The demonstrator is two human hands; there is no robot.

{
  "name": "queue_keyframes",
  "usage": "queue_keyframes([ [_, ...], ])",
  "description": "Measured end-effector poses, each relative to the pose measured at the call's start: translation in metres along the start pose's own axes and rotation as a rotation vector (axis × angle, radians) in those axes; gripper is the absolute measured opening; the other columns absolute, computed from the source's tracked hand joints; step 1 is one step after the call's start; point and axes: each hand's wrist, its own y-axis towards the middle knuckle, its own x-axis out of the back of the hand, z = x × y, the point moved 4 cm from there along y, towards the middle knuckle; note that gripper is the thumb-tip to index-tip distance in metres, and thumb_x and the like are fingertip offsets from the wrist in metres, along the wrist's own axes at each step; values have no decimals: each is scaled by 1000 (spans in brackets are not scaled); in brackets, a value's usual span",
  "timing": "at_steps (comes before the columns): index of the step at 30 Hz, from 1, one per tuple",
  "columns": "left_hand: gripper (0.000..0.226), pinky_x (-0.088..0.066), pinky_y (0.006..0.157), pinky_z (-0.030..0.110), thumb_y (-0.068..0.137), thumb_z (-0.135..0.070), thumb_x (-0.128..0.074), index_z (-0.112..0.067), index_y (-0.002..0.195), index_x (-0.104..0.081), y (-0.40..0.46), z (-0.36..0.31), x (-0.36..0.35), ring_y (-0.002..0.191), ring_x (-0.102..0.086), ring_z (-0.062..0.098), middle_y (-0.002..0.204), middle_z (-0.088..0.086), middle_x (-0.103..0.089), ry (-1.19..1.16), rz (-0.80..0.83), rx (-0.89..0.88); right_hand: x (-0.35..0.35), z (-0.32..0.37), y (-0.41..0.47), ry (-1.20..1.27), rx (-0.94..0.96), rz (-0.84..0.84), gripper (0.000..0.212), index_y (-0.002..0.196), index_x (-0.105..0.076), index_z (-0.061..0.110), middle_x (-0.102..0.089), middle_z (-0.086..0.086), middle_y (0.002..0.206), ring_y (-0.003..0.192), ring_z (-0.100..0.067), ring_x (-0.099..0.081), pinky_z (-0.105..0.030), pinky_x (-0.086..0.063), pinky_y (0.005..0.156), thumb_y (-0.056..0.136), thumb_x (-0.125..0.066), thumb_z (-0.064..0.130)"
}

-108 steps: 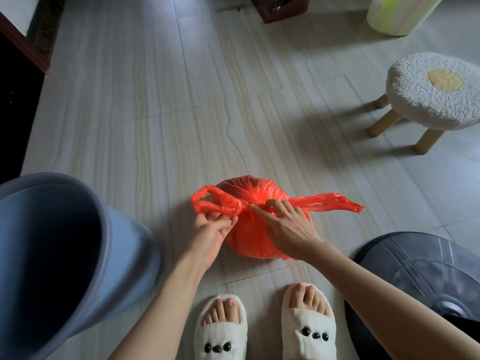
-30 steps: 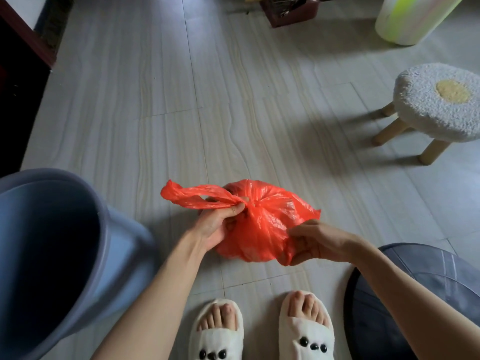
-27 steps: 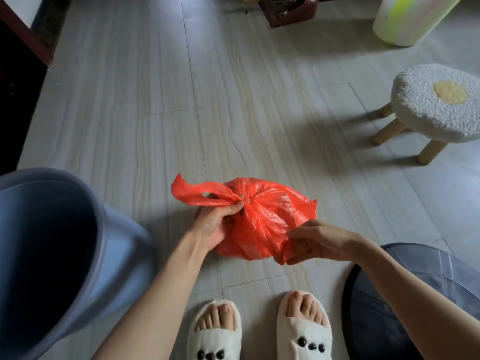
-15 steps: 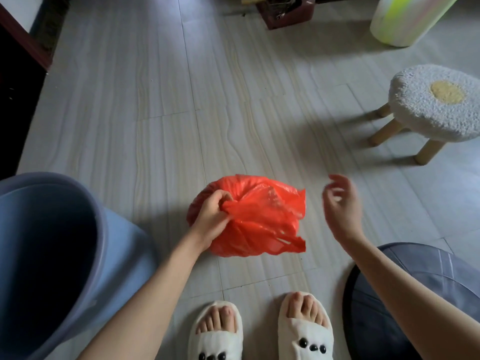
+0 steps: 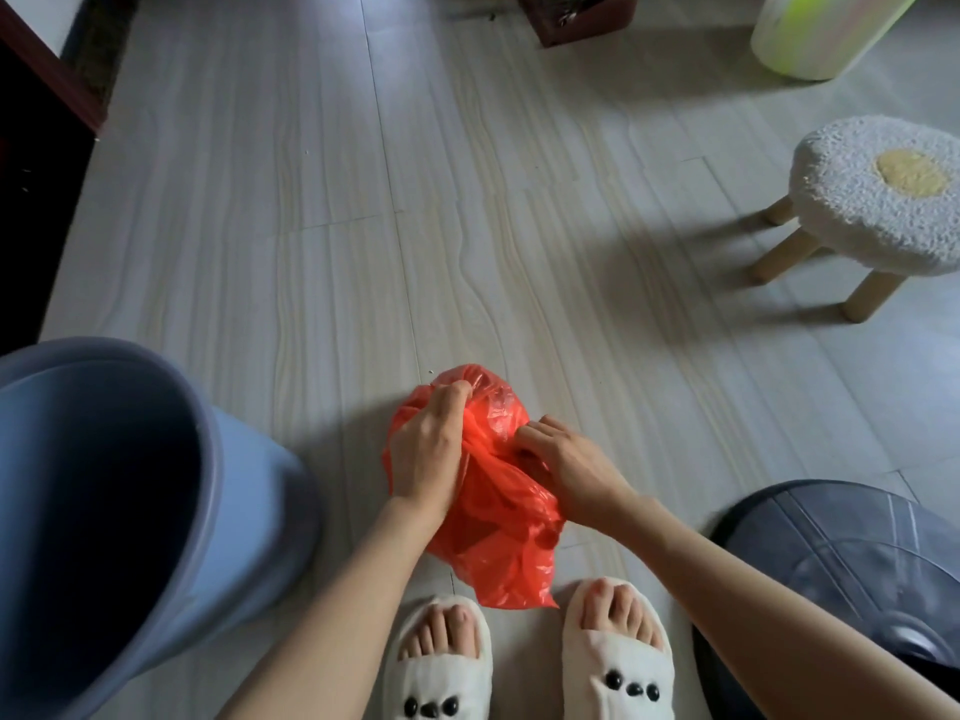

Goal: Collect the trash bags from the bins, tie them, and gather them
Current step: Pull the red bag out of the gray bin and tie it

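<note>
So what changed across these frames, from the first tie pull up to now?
The red bag's two tails, earlier pulled out sideways, are gathered in; the bag now hangs lower, toward the slippers. The right hand, which had let go and lifted away half a second ago, is back with a grip on the plastic. The left hand keeps hold of the top. The blue bin, stool and floor stayed put.

blue bin (image 5: 104,511) cut off at left, right hand (image 5: 566,465) fingertips perhaps buried in red bag (image 5: 498,537) folds
</note>
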Motion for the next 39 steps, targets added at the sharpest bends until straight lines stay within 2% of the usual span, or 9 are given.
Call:
queue_keyframes([
  [5,26,-52,62,37,71,9,-59,-12,86,-60,1,2,-5,72,-64,28,83,6,-66,-195,129,242,3,-6,2,108,-127,-29,20,94,-63,12,-65,-4,91,92,-24,-54,-38,-47,73,88,-51,27],
  [9,13,-52,80,38,65,-31,-53,-30,76,-60,-10,0,-7,82,-63,17,80,-6,-64,-709,225,501,10,-27,0,240,-416,6,17,96,-70,12,-66,-6,92,92,-25,-59,-30,-41,77,85,-59,18],
  [15,14,-48,85,27,63,-34,-58,-30,76,-63,-17,3,-1,86,-59,12,90,-12,-52,-689,239,567,13,-22,3,319,-481,110,30,98,-68,1,-69,-16,100,95,-31,-62,-37,-46,83,92,-50,24],
  [19,41,-43,96,26,76,5,-57,-9,114,-62,-11,0,-10,106,-55,17,113,4,-53,-782,528,705,23,-13,8,643,-515,60,48,103,-66,10,-64,-2,104,100,-17,-58,-33,-42,94,93,-38,47],
  [21,47,-44,94,33,82,15,-46,-7,122,-57,-12,-3,-13,100,-55,21,111,11,-58,-1012,631,868,28,-9,10,549,-400,50,40,95,-66,15,-56,0,97,99,-18,-55,-35,-41,92,88,-47,50],
  [24,31,-49,94,40,81,11,-58,-7,105,-66,-12,6,-15,86,-60,19,96,12,-65,-1046,540,1006,16,-2,6,138,-286,283,57,127,-50,22,-44,-2,124,122,-20,-40,-36,-33,106,78,-65,46],
  [28,24,-44,76,20,79,-3,-67,-10,102,-70,-4,-1,-9,74,-56,11,81,2,-63,-597,403,759,6,0,4,-52,-217,231,51,136,-39,18,-46,-9,130,123,-25,-44,-33,-37,100,86,-49,14],
  [33,23,-43,92,38,88,-18,-58,-17,110,-68,9,-11,-6,107,-56,28,108,9,-64,-138,445,412,15,-5,3,-135,-218,61,40,128,-49,24,-59,-4,119,107,-26,-57,-39,-51,80,92,-40,11],
  [39,24,-43,82,48,92,-24,-52,-3,87,-62,12,-5,-5,90,-56,35,93,16,-60,23,333,201,29,-6,2,-222,-209,-63,46,128,-50,15,-53,-1,129,122,-22,-45,-35,-48,80,84,-43,2],
])
